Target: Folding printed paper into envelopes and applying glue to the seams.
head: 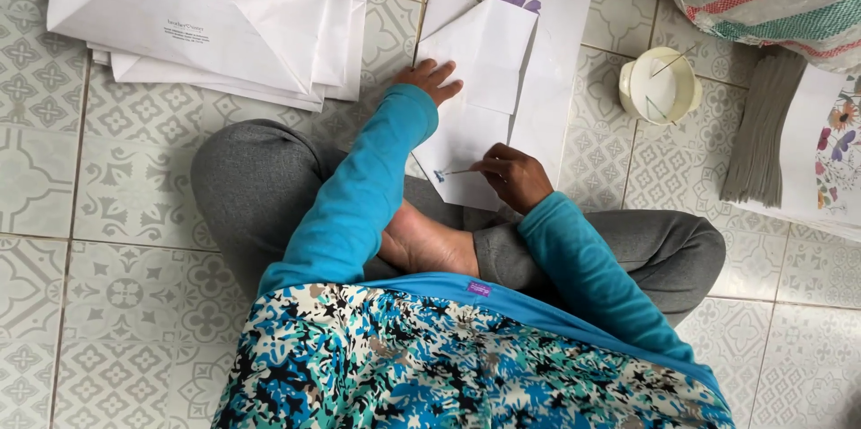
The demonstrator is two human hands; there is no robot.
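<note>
— Item held?
— A thin brush is pinched in the right hand, its tip laid on the folded white paper.
— Paper's place?
— It is pressed flat on the tiled floor by the open left hand. A white glue pot is kept nearby.

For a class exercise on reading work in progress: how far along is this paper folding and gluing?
Done: a stack of folded white paper bags lies at upper left. In hand: the left hand presses a partly folded sheet flat while the right hand strokes a small brush along its edge; a white pot stands nearby. Left: a pile of flat flower-printed sheets at right.
</note>
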